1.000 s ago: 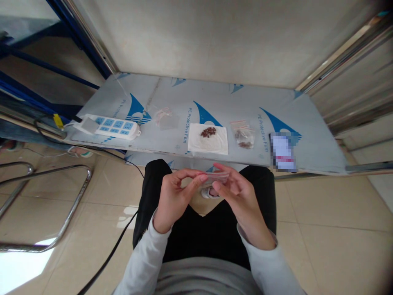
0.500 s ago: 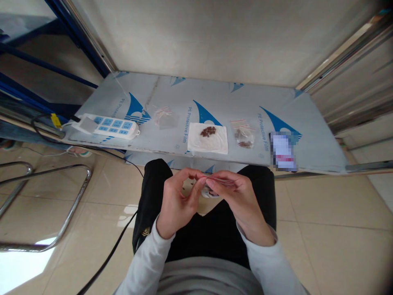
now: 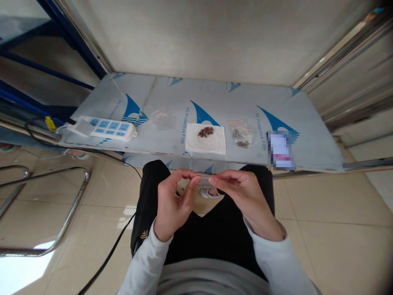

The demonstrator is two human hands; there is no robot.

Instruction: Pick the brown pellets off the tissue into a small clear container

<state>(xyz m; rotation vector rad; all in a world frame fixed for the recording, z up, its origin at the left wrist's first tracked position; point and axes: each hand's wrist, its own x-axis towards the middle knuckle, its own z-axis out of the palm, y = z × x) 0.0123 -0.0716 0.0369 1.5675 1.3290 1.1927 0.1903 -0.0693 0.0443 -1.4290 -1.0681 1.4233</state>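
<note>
Over my lap, a small clear zip bag with a reddish edge is stretched between both hands. My left hand pinches one end between thumb and fingers. The other end is pinched by my right hand, whose fingers partly hide it. Beyond them, on the shelf, several small brown pieces lie on a white paper napkin. A clear zip bag with brown pieces inside rests right of the napkin. Left of it lie flat clear bags with reddish edges.
A film-covered metal shelf spans in front of my knees. On its left stands a white power strip; a phone lies at its right front edge. A chrome chair frame and black cable are at left.
My hands have moved apart, so more of the bag's edge shows between them. The view has shifted slightly; the things on the shelf stay where they were.
</note>
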